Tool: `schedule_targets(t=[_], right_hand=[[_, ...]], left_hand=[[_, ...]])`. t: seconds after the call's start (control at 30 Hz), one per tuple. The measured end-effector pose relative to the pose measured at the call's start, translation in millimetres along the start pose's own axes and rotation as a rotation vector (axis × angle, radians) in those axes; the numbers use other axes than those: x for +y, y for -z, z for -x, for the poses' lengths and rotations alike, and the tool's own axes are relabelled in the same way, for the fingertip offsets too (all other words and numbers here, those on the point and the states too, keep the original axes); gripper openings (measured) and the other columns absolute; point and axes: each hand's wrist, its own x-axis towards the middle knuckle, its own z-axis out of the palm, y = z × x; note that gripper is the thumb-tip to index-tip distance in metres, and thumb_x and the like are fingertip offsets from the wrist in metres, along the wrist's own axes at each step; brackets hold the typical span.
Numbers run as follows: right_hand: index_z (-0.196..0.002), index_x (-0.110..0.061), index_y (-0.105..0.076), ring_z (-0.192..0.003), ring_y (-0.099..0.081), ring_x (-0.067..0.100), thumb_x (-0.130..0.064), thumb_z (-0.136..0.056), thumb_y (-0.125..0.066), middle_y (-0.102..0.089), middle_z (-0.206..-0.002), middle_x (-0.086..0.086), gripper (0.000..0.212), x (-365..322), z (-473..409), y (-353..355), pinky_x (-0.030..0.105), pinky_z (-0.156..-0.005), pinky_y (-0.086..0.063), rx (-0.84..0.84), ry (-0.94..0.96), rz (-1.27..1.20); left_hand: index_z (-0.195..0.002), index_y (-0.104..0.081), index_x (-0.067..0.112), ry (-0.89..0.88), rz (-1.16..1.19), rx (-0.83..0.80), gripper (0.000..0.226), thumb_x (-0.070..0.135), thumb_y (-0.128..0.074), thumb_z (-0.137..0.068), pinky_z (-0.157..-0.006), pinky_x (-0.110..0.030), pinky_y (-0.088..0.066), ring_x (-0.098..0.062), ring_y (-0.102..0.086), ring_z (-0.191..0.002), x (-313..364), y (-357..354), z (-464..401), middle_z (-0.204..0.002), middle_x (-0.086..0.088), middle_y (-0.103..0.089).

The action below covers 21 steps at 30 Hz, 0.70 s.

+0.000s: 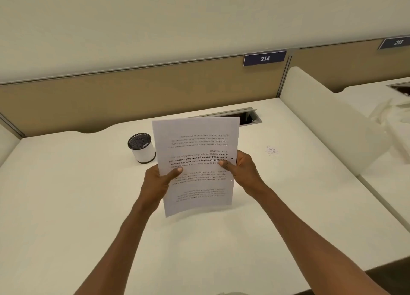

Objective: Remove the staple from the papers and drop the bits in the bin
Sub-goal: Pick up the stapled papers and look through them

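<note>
Pale cream table (66, 206), broad and mostly bare, bounded at the back by a tan partition (133, 95) and on the right by a white divider panel (328, 121). Blue number plate reading 214 (265, 58) on the partition top; a second plate, 215 (398, 42), further right.

Open cable hatch (248, 115) set into the table near the back edge, partly hidden behind the sheets.

Papers (197, 152) held up off the table, roughly centre of view, tilted slightly, printed text upside down to the camera. A dark dot shows near the right edge. Staple itself too small to make out.

Left hand (159, 179) clamped on the left edge of the papers, thumb across the front. Right hand (241, 168) clamped on the right edge, thumb pressed onto the page. The two hands sit apart, one per side.

Small cylindrical bin (142, 148), white wall, dark mesh-like top, stands upright on the table just left of the papers.

Faint scatter of small specks (272, 150) on the table right of the hands.
</note>
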Motion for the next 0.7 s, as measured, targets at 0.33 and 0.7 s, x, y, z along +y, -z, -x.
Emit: schedule_targets(t=[0.33, 0.7], right_hand=[[-0.109, -0.022, -0.068, -0.093, -0.071, 0.010, -0.008, -0.087, -0.070, -0.074, -0.105, -0.008, 0.026, 13, 13, -2, 0.025, -0.077, -0.058, 0.064, 0.010, 0.037], [-0.110, -0.020, -0.071, -0.099, -0.069, 0.013, -0.009, -0.085, -0.072, -0.074, -0.104, -0.007, 0.027, 47, 21, -4, 0.026, -0.082, -0.056, 0.076, -0.086, 0.112]], left_hand=[[-0.100, -0.074, 0.027, -0.053, -0.017, 0.192, 0.021, 0.019, -0.081, -0.082, -0.079, -0.034, -0.059, -0.013, -0.074, -0.091, -33, -21, 21, -0.098, 0.010, -0.078], [-0.098, -0.073, 0.030, 0.004, -0.058, 0.220, 0.015, 0.023, -0.079, -0.085, -0.068, -0.023, -0.051, -0.010, -0.070, -0.082, -53, -23, 31, -0.094, 0.010, -0.077]])
